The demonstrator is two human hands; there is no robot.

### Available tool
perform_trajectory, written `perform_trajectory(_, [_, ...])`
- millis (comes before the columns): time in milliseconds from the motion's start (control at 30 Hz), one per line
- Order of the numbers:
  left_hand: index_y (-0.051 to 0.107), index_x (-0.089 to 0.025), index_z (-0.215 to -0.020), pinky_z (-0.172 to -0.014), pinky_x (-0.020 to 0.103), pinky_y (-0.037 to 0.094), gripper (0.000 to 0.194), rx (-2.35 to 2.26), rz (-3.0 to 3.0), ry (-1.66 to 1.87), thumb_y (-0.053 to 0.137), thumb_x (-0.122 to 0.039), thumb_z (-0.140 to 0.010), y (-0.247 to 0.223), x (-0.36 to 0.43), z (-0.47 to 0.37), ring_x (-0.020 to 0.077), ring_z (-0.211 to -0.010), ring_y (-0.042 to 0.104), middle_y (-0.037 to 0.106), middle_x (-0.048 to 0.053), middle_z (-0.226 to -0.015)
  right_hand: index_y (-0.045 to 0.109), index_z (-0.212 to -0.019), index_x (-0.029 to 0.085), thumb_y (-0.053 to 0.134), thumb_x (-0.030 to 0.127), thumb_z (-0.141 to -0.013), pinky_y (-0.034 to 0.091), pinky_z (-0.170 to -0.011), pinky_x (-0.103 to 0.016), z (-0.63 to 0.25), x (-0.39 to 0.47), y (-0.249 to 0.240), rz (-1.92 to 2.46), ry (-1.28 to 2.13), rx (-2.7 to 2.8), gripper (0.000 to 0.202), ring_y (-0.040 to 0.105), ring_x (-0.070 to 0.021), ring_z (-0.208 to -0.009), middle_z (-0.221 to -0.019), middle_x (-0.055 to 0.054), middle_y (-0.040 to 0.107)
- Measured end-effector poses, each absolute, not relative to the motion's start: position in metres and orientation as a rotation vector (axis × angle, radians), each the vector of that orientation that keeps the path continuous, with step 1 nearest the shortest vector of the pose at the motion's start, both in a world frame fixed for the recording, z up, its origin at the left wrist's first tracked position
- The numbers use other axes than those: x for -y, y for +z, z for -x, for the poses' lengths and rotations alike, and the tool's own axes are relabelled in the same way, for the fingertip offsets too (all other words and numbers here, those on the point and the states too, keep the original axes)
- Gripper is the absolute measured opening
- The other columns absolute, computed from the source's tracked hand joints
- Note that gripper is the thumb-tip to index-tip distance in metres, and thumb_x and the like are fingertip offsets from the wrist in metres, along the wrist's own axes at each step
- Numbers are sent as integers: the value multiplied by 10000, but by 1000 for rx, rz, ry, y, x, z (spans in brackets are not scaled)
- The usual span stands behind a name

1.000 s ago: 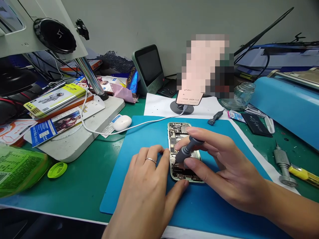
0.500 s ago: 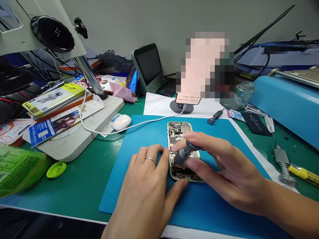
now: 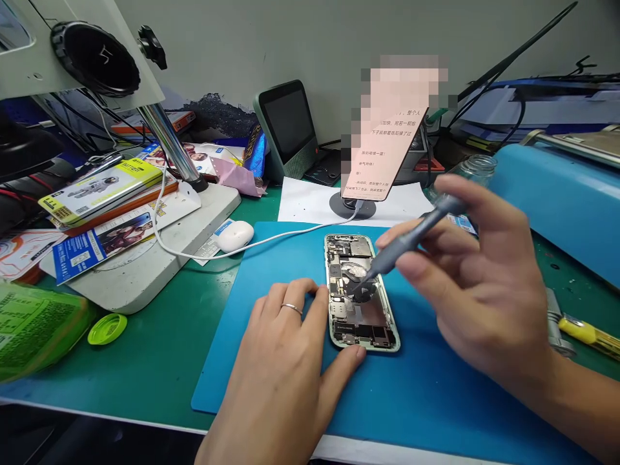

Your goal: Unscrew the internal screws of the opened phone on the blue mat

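Note:
An opened smartphone (image 3: 362,313) with its inner parts bare lies on a blue work mat (image 3: 397,413). My left hand (image 3: 278,361), a ring on one finger, steadies it: the fingertips press its left edge and the thumb touches the bottom edge. In my right hand (image 3: 489,284) a slim grey screwdriver (image 3: 407,242) is pinched between thumb and fingers, the index finger at its back end. The screwdriver is tilted, with its thin tip over the middle of the phone. Whether the tip touches anything inside, I cannot tell.
A second phone (image 3: 382,148) stands on a round stand behind the mat, its white cable (image 3: 271,245) running left. The microscope base (image 3: 145,271) with boxes fills the left. A blue machine (image 3: 557,200), a glass jar (image 3: 477,171) and a yellow tool (image 3: 591,337) lie right.
My right hand has lifted up and right with the screwdriver, uncovering the phone's inside. The screwdriver now leans more clearly into view. My left hand stays on the phone.

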State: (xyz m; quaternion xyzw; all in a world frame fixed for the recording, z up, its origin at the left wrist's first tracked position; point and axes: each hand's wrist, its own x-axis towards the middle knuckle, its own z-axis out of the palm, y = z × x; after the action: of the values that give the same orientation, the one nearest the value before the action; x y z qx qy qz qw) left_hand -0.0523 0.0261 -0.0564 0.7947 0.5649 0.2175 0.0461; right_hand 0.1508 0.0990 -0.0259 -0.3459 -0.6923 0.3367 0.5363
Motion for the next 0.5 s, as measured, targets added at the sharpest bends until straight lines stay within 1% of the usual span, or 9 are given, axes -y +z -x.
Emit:
perform_trajectory(67, [585,-241,-1402,-896,483,559,411,-1727,-2438,665,613,-459,-1055,-58,-26,54,331,-1177,615,642,105,-1353,572,-1450,403,677,184,-987,623,-970,-394,-151,-111,-23,912,874,1400,523,738,-231,-1021,-971,2,721])
perform_trajectory(100, [581,-242,-1410,-895,477,561,416,-1727,-2443,663,611,-457,-1056,-59,-26,54,331,-1184,615,642,105,-1357,562,-1460,377,669,199,-990,611,-988,-399,-151,-117,-23,964,904,1311,514,733,-234,-1028,-975,-4,713])
perform_trajectory(200, [582,-249,-1417,-879,464,568,418,-1726,-2457,664,610,-455,-1055,-60,-26,55,331,-1187,621,646,102,-1365,521,-1491,364,670,260,-976,611,-947,-398,-152,-132,-23,1094,991,1159,546,716,-236,-1012,-953,4,710])
perform_trajectory(333, [582,-258,-1434,-883,466,572,438,-1729,-2447,659,613,-469,-1051,-62,-26,56,333,-1191,631,650,102,-1375,474,-1515,327,739,321,-921,620,-856,-350,-155,-139,-26,1128,1050,1139,651,696,-209,-919,-937,17,704])
perform_trajectory(400, [581,-263,-1443,-888,460,576,449,-1721,-2446,661,614,-477,-1050,-63,-27,56,330,-1185,641,654,105,-1377,516,-1473,305,785,354,-889,619,-853,-327,-156,-139,-26,1122,1077,1162,645,693,-194,-902,-933,15,710])
perform_trajectory(500, [607,-269,-1422,-863,449,584,433,-1706,-2447,649,621,-475,-1042,-65,-29,55,329,-1167,661,665,103,-1376,634,-1329,280,805,410,-881,626,-854,-315,-157,-138,-26,1089,1170,1199,498,697,-183,-918,-971,-4,718])
